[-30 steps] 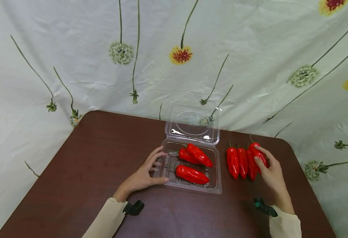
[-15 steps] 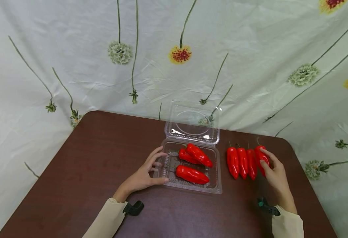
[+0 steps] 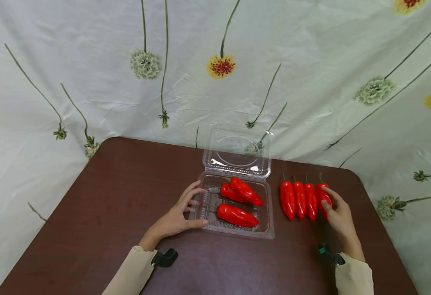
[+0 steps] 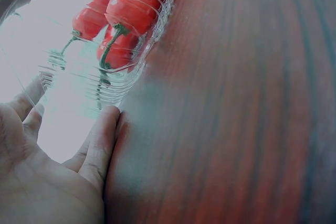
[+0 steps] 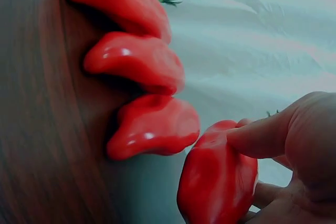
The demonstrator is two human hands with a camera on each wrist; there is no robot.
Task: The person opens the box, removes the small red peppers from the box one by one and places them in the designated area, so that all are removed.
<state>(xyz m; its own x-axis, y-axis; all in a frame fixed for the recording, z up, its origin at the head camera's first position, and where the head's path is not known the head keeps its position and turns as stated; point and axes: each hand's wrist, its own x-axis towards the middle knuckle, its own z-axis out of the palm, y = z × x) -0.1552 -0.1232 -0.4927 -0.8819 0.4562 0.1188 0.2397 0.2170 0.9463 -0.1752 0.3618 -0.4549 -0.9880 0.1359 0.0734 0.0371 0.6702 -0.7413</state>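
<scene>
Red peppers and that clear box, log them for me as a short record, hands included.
container: clear plastic box
lid: open, at the far side
inside: three red peppers, two overlapping, one nearer the person
outside: four red peppers in a row, right of the box
left hand: at the box's left end, fingers spread
right hand: pinching the rightmost pepper
surface: dark brown table
backdrop: flower-print cloth

1. Looked forward and down from the head over the worktop (image 3: pixel 141 176).
2. Peered closely from left wrist at the clear container (image 3: pixel 265 229), shared with head view.
3. Peered closely from right wrist at the red peppers (image 5: pixel 139 62), likewise shared.
</scene>
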